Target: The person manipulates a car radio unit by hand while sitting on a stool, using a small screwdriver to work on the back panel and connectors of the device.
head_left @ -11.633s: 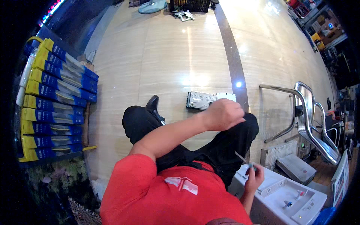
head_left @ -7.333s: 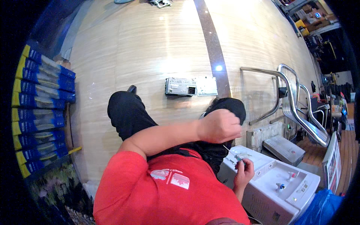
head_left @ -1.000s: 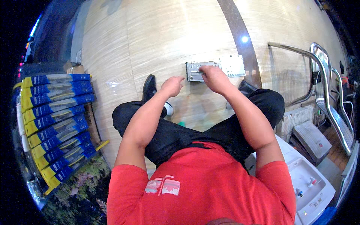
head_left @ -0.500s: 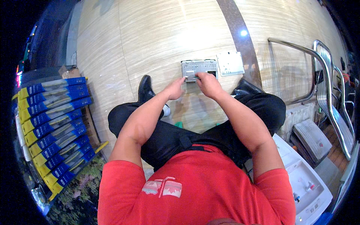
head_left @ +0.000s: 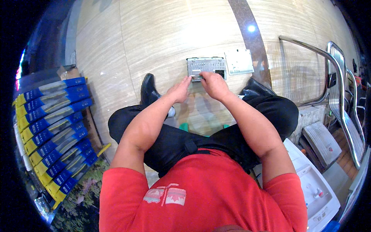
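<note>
A silvery metal electronics box (head_left: 206,63) with a slotted top, like a car stereo unit, lies on the floor between my feet. A square dark opening shows at its near right. My left hand (head_left: 179,91) has its fingers stretched out, the tips at the box's near left corner. My right hand (head_left: 214,85) is closed over the near edge, pinching something small and thin that I cannot make out. Beside the box, to the right, a flat pale metal plate (head_left: 239,62) with a row of slots along its near edge lies on the floor.
My black shoes (head_left: 148,89) flank the box. At right stand a chrome-framed metal bench (head_left: 335,69) and a white plastic appliance (head_left: 315,189) with small taps. A rack of blue and yellow packages (head_left: 58,127) stands at left. Shiny beige tiles (head_left: 166,34) cover the floor.
My left fingers have straightened and drawn together at the box's corner. The right hand stays at the near edge, shifted slightly left. The whole view has shifted a little.
</note>
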Demonstrator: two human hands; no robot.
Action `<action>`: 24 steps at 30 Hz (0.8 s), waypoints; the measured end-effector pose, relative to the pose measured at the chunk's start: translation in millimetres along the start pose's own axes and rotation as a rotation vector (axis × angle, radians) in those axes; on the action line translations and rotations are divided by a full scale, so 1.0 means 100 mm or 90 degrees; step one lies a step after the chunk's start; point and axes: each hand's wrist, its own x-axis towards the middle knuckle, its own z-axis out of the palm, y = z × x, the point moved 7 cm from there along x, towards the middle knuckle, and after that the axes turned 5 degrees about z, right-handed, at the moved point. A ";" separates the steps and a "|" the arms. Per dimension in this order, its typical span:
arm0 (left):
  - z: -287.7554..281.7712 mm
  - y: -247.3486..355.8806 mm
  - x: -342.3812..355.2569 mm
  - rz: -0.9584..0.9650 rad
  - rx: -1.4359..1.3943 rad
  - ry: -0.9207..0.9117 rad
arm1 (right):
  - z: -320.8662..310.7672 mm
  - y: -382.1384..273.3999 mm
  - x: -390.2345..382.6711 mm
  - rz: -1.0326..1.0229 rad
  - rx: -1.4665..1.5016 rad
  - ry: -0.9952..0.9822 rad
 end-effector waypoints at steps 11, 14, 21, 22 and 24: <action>-0.05 0.06 0.03 -0.036 -0.006 -0.041 | 0.06 -0.11 -0.07 -0.040 -0.115 -0.065; -0.07 0.03 0.03 -0.017 -0.035 -0.009 | 0.04 -0.14 -0.07 -0.030 -0.076 -0.059; -0.14 0.06 0.09 -0.006 -0.179 0.012 | 0.09 -0.11 -0.07 0.001 0.005 -0.043; -0.16 0.06 0.10 0.000 -0.197 0.023 | 0.10 -0.12 -0.06 0.012 -0.007 -0.049; -0.17 0.05 0.13 0.005 -0.200 0.018 | 0.11 -0.15 -0.05 0.025 -0.044 -0.055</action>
